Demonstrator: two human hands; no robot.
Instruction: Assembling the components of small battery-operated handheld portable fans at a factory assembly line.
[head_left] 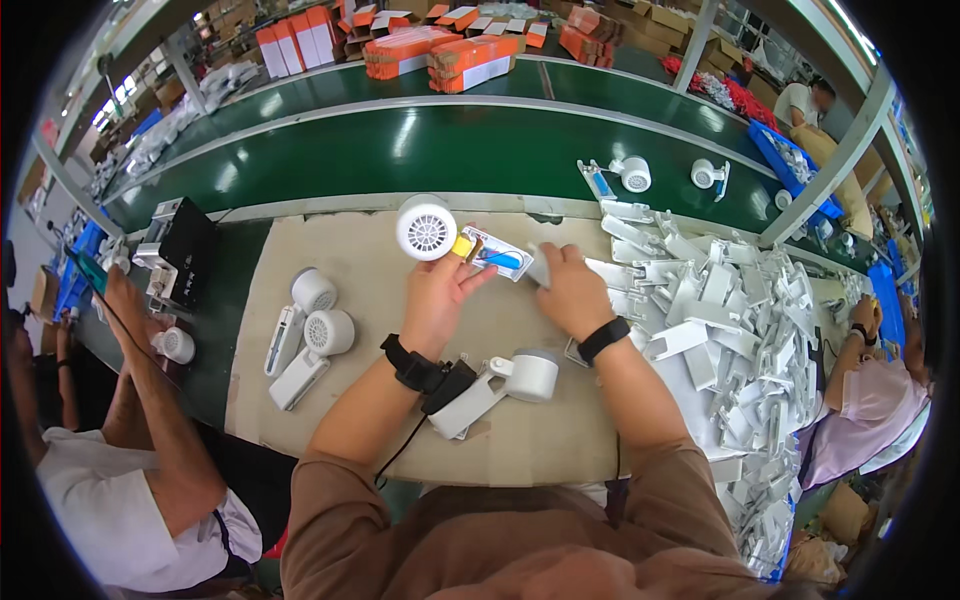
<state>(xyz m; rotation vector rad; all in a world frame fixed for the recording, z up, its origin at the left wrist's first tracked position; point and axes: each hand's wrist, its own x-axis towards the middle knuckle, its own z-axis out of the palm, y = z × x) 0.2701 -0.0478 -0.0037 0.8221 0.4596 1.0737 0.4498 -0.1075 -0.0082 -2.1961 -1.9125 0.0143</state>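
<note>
My left hand is closed around a white handheld fan, just above the middle of the beige mat. The fan's round grille head points up. Its handle is open, with a blue cylindrical battery and wiring showing inside. Something yellow sits at my left fingertips, by the neck. My right hand pinches a white plastic handle cover close to the far end of that open handle. Between my forearms lies another white fan, beside a black object near my left wrist.
Two assembled white fans lie on the mat at left. A large heap of white plastic covers fills the right side. Beyond runs a green conveyor carrying open fans. A black box machine and a co-worker's arm are at left.
</note>
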